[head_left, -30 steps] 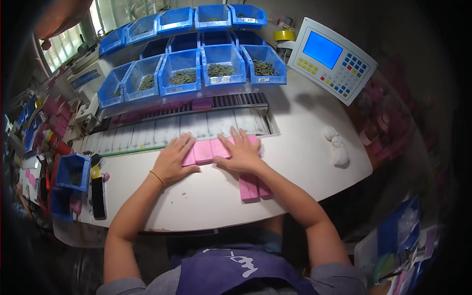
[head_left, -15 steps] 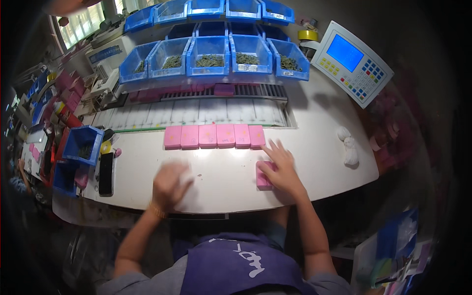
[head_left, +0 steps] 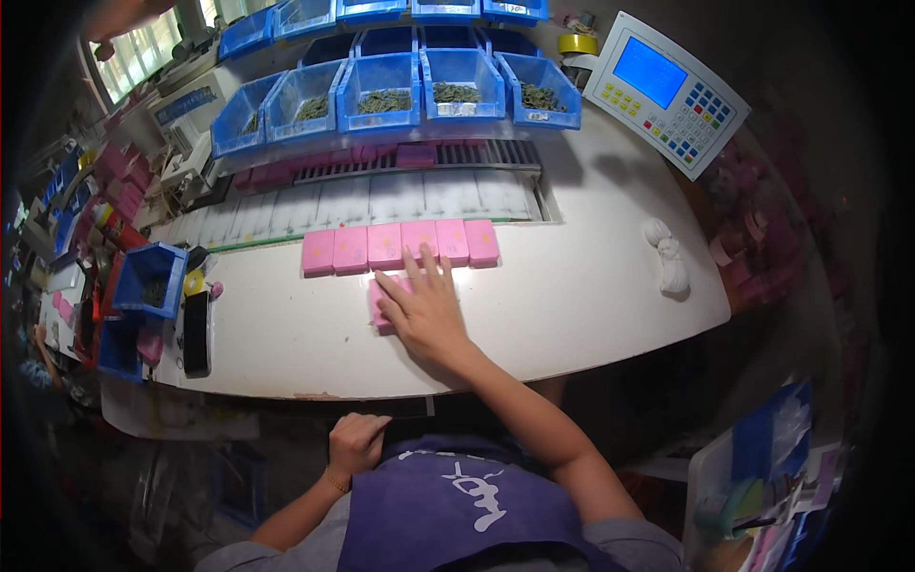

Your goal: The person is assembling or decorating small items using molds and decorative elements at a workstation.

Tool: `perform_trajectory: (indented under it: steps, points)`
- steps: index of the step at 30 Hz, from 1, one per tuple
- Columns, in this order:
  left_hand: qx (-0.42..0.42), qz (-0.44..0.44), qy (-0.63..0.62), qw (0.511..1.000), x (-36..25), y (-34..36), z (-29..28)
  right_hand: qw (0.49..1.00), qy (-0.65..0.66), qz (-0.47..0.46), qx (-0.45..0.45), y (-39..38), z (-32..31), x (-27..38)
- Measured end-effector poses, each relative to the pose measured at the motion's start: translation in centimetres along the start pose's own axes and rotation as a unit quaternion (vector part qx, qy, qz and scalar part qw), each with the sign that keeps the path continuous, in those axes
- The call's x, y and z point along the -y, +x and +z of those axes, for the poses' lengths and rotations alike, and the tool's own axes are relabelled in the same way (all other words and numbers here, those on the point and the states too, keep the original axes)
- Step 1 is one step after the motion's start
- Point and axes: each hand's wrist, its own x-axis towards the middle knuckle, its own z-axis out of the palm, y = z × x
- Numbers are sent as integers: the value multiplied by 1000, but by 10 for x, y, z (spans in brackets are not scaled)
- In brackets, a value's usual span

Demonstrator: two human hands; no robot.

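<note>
My right hand is spread over a pink block on the white table, gripping it, with the palm hiding much of it. Its middle fingertips reach toward a row of several pink blocks lying side by side just beyond. My left hand is low, by the table's front edge, with its fingers curled; whatever may be inside them is hidden.
Blue bins, some holding small dark green pieces, stand above a slotted track. A keypad panel is at back right, white yarn below it. More blue bins and a black phone sit at left.
The row of blocks was pushed together and released earlier. Since then, my right hand has slid the nearer pink block leftward, and my left hand has dropped to the front edge.
</note>
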Motion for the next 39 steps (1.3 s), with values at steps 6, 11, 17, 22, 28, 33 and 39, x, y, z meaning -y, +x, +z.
perform_trajectory:
  steps: [6,11,17,22,28,33,39]
  points:
    - [54,-77,-58,994,-9,-22,-16,983,165,69,48,3,-32,-63]
    - [86,-90,-113,986,-21,-12,-25,912,-255,284,-151,-70,-143,-244]
    - [-10,-13,-134,991,-34,44,-44,859,-222,453,-89,-118,-227,-304]
    - [-60,-35,-117,991,-33,67,-39,887,-285,353,-89,-105,-187,-268]
    - [-40,-184,-299,936,-42,66,-24,957,-243,143,-70,-66,-114,-135]
    - [94,-337,-521,778,-38,64,-29,966,224,-41,121,-14,-75,-33]
    - [82,-372,-698,606,-25,79,-35,971,179,-29,155,16,-36,-44]
